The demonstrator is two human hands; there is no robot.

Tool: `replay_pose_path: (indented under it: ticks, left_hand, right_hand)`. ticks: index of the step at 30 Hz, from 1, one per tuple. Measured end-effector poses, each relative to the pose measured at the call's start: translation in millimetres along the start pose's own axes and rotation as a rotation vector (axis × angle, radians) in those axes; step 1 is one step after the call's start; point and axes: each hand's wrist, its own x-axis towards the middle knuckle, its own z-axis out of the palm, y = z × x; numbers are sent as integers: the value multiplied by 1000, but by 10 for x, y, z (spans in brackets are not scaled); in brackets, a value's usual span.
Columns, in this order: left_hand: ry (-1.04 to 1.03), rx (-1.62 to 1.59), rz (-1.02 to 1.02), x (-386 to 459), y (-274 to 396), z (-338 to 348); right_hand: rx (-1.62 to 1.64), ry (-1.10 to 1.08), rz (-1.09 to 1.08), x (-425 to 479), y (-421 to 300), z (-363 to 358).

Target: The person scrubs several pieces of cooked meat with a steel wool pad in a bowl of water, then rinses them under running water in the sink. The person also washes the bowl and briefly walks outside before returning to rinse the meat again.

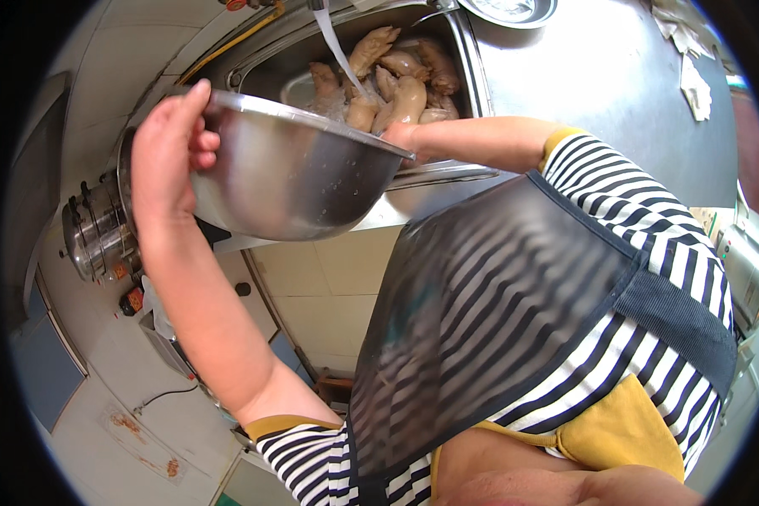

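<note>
A large stainless steel bowl (pixel 291 177) is tilted over the near edge of the sink (pixel 481 82), its outside towards me. My left hand (pixel 167 139) grips its raised left rim. At the lower right end of the rim, my right hand (pixel 403 139) is partly hidden, and its fingers cannot be made out. Several pale pig's trotters (pixel 408 98) lie heaped in the sink beyond the bowl. A stream of water (pixel 335 47) runs from the tap (pixel 317 4) and splashes among them. The inside of the bowl is out of sight.
A metal counter (pixel 582 82) extends right of the sink, with a round metal basin (pixel 512 11) at its far edge and crumpled white cloth or paper (pixel 696 88) farther right. To the left stands a clamped metal pot (pixel 98 231). A yellow hose (pixel 234 41) runs along the wall.
</note>
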Motion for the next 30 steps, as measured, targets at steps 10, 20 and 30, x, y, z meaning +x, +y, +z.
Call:
replay_pose_path:
  ticks: [10, 20, 30]
  left_hand:
    - [-91, -57, 19, -108, 138, -65]
    - [504, -782, -141, -1429, -1683, 388]
    - [594, -858, -269, -1964, -2349, 755]
  right_hand:
    - [-56, 176, -8, -200, -186, -149]
    - [-497, 593, -404, -696, -568, -830]
    - [-1706, 561, -934, -681, -947, -617]
